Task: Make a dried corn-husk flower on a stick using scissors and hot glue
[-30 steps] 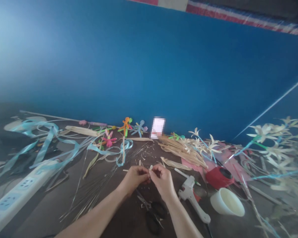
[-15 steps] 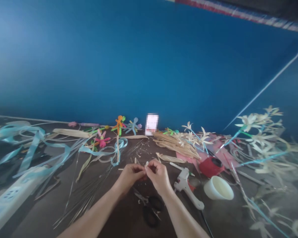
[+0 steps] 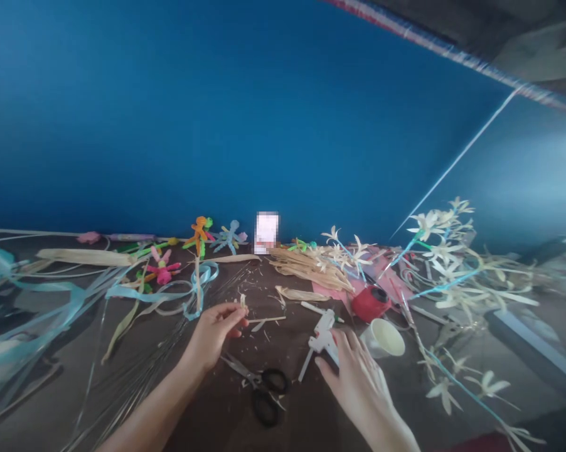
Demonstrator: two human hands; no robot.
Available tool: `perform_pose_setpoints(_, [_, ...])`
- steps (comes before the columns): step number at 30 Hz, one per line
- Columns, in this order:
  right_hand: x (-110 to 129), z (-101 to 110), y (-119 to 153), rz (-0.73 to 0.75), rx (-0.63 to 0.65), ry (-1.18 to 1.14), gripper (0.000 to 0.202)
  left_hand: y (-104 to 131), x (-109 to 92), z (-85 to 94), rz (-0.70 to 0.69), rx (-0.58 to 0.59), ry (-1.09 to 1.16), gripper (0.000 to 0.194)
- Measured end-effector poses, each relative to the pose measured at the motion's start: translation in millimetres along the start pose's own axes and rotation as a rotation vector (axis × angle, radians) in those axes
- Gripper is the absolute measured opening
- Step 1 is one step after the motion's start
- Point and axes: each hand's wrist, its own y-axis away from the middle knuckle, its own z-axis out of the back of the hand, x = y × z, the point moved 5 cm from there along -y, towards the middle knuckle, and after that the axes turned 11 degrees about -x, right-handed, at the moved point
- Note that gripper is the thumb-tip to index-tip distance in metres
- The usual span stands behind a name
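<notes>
Left hand (image 3: pixel 221 329) pinching a pale piece (image 3: pixel 243 301), right hand (image 3: pixel 353 367) at the glue gun (image 3: pixel 324 336).
The left thumb and fingertips close narrowly on the small, upright piece above the dark tabletop (image 3: pixel 306 414); the right hand, thumb parted from its fingers, spreads over the white gun's handle, near the white cup (image 3: pixel 384 339) and the black-handled scissors (image 3: pixel 259 383).

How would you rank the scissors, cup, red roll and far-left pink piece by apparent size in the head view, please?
1. Scissors
2. Cup and red roll: too alike to rank
3. Pink piece
</notes>
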Motion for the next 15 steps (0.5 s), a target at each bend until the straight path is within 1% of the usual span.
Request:
perform_pose_setpoints(2, [-15.6,-19.4,14.2,-0.020,-0.003,0.106,0.041,-1.4,2.0,0.0,-0.008,0.011,0.027,0.027])
perform_pose_setpoints(4, [-24.6,-35.2,21.5,-0.045,-0.009,0.172,0.044,-2.1,4.1,-0.7,-0.006,0.023,0.057,0.025])
perform_pose_setpoints(7, [-29.6,-46.6,21.2,-0.060,0.004,0.195,0.044,-1.4,4.4,-2.9,-0.008,0.049,0.079,0.023])
perform_pose_setpoints(9, [-30.7,-47.6,19.1,-0.054,0.033,0.178,0.039,-0.5,3.5,-3.7,0.000,0.056,0.087,0.023])
perform_pose_setpoints(12, [-32.9,-41.0,20.7,-0.054,0.050,0.113,0.031,0.4,1.7,-2.8,0.011,0.039,0.097,0.023])
perform_pose_setpoints(15, [-36.5,-30.0,30.6,-0.099,0.026,-0.069,0.028,0.1,1.0,-1.9,-0.002,0.036,0.088,0.023])
